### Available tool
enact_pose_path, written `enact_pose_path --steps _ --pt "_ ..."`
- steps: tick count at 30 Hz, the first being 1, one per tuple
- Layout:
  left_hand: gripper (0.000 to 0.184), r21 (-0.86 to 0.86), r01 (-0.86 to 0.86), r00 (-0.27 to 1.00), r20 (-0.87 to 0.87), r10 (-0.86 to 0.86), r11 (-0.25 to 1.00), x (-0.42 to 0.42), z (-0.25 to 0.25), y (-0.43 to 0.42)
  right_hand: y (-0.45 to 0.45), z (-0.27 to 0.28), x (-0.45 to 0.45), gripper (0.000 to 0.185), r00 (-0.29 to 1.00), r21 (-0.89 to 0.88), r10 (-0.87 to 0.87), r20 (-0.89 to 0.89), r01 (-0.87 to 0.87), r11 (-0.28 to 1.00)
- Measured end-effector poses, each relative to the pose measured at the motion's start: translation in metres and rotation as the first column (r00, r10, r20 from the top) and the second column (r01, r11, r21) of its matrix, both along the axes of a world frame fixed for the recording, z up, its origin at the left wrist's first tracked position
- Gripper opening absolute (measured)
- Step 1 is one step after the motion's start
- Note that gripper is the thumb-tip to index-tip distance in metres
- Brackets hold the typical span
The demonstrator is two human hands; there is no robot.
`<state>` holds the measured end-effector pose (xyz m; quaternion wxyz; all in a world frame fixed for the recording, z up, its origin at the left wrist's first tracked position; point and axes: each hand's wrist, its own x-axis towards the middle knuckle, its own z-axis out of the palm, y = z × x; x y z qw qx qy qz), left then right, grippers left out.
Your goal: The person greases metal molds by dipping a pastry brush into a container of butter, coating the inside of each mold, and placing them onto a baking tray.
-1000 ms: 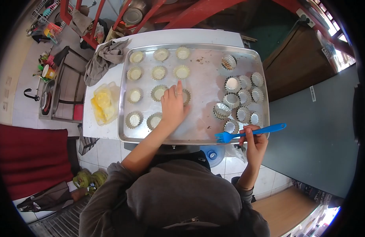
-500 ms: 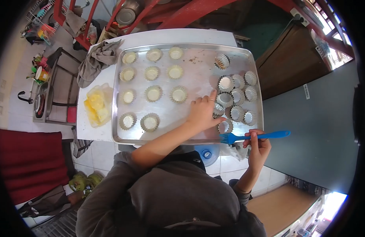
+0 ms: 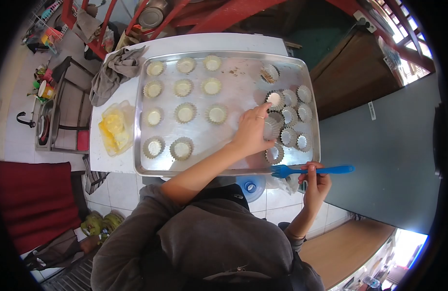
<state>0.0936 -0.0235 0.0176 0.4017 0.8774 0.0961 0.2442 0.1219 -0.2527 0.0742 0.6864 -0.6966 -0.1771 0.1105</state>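
Observation:
My left hand point(image 3: 253, 128) reaches over the baking tray point(image 3: 243, 157), its thumb and fingers around the rim of a fluted tart tin point(image 3: 272, 126) among the right-hand cluster. That tin looks slightly raised against its neighbours, and the fingers partly cover it. In my right hand point(image 3: 317, 182) is a blue pastry brush point(image 3: 331, 170), held level past the tray's front right edge, bristles pointing left. Several tart tins point(image 3: 186, 112) with a pale yellowish look stand in spaced rows on the left of the tray. Greyer tins point(image 3: 304, 113) crowd together at the right.
A clear tub of yellow fat point(image 3: 116, 127) sits on the white table point(image 3: 107, 164) left of the tray. Behind it lies a crumpled grey cloth point(image 3: 118, 72). One tin point(image 3: 269, 73) with brown marks lies apart near the back. A grey surface point(image 3: 379, 150) borders the right side.
My left fingers have closed in around the tart tin, which shows more fully between them and has shifted slightly away from me. The brush stays in nearly the same place.

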Motion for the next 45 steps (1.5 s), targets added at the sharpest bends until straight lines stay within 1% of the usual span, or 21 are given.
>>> enact_pose_path --steps 2,4,5,7,8,9,11,13,16,18,21,22,23,25,28,31,32,37,40,43,45 --pt "0.1 -0.102 0.092 0.985 0.158 -0.075 0.99 -0.009 0.004 0.01 0.0 0.002 0.004 0.014 0.999 0.016 -0.025 0.045 0.025 1.0" --pt "0.1 -0.254 0.138 0.957 0.283 -0.063 0.957 -0.032 0.011 0.016 0.002 0.004 0.008 0.014 0.995 0.038 -0.056 0.088 0.052 0.998" --pt "0.1 -0.322 0.162 0.936 0.348 -0.043 0.933 -0.047 0.015 0.019 0.006 0.005 0.011 0.014 0.993 0.07 -0.088 0.075 0.083 0.994" --pt "0.1 -0.489 0.148 0.922 0.382 0.059 0.859 -0.088 0.024 0.029 0.019 0.008 0.014 0.015 0.991 0.126 -0.127 0.033 0.122 0.984" --pt "0.099 -0.554 0.13 0.908 0.4 0.126 0.823 -0.111 0.028 0.04 0.029 0.007 0.019 0.017 0.995 0.19 -0.102 0.01 0.098 0.977" --pt "0.1 -0.555 0.076 0.888 0.416 0.197 0.828 -0.135 0.028 0.054 0.045 0.006 0.023 0.022 0.998 0.239 -0.05 0.047 0.037 0.97" --pt "0.101 -0.561 -0.03 0.834 0.442 0.33 0.827 -0.191 0.027 0.079 0.086 0.01 0.018 0.03 0.992 0.296 0.128 -0.006 -0.12 0.947" --pt "0.1 -0.538 -0.268 0.746 0.409 0.526 0.799 -0.254 0.026 0.098 0.132 0.005 0.006 0.034 0.954 0.295 0.29 -0.077 -0.256 0.92" --pt "0.095 -0.501 -0.621 0.535 0.291 0.793 0.603 -0.344 0.02 0.118 0.205 0.014 -0.041 0.037 0.869 0.189 0.487 -0.09 -0.466 0.865" --pt "0.094 -0.463 -0.78 0.354 0.227 0.908 0.42 -0.387 -0.002 0.137 0.258 0.017 -0.076 0.033 0.752 0.168 0.659 0.003 -0.65 0.741" --pt "0.092 -0.317 -0.844 0.388 0.196 0.901 0.432 -0.417 -0.037 0.166 0.334 0.017 -0.141 0.03 0.64 0.082 0.759 0.116 -0.768 0.635" --pt "0.092 -0.306 -0.838 0.41 0.195 0.891 0.453 -0.422 -0.05 0.174 0.355 0.008 -0.162 0.029 0.614 0.077 0.778 0.133 -0.789 0.61" --pt "0.093 -0.275 -0.835 0.447 0.164 0.879 0.476 -0.422 -0.055 0.182 0.373 -0.001 -0.178 0.028 0.602 0.008 0.777 0.184 -0.791 0.611" --pt "0.095 -0.215 -0.823 0.519 0.094 0.849 0.527 -0.422 -0.061 0.194 0.4 -0.018 -0.207 0.027 0.567 -0.13 0.775 0.28 -0.778 0.615" --pt "0.101 -0.316 -0.728 0.603 0.127 0.788 0.608 -0.425 -0.078 0.214 0.426 -0.041 -0.235 0.025 0.521 -0.303 0.763 0.382 -0.709 0.636" --pt "0.105 -0.182 -0.77 0.61 0.072 0.789 0.611 -0.429 -0.076 0.214 0.437 -0.065 -0.246 0.025 0.494 -0.401 0.762 0.418 -0.653 0.643" --pt "0.108 -0.133 -0.788 0.607 -0.011 0.794 0.601 -0.434 -0.072 0.213 0.437 -0.066 -0.25 0.025 0.533 -0.373 0.761 0.369 -0.665 0.647" --pt "0.1 -0.116 -0.738 0.669 0.006 0.743 0.665 -0.447 -0.082 0.218 0.435 -0.063 -0.251 0.024 0.691 -0.207 0.69 0.212 -0.659 0.723" --pt "0.097 -0.056 -0.72 0.692 0.02 0.721 0.692 -0.452 -0.072 0.222 0.432 -0.058 -0.265 0.025 0.651 -0.331 0.738 0.176 -0.668 0.667" --pt "0.093 -0.024 -0.693 0.72 0.027 0.694 0.72 -0.452 -0.067 0.23 0.429 -0.046 -0.27 0.026 0.631 -0.437 0.732 0.254 -0.601 0.67" --pt "0.091 -0.034 -0.681 0.731 0.011 0.682 0.731 -0.453 -0.064 0.23 0.429 -0.049 -0.271 0.025 0.709 -0.305 0.667 0.228 -0.598 0.741"
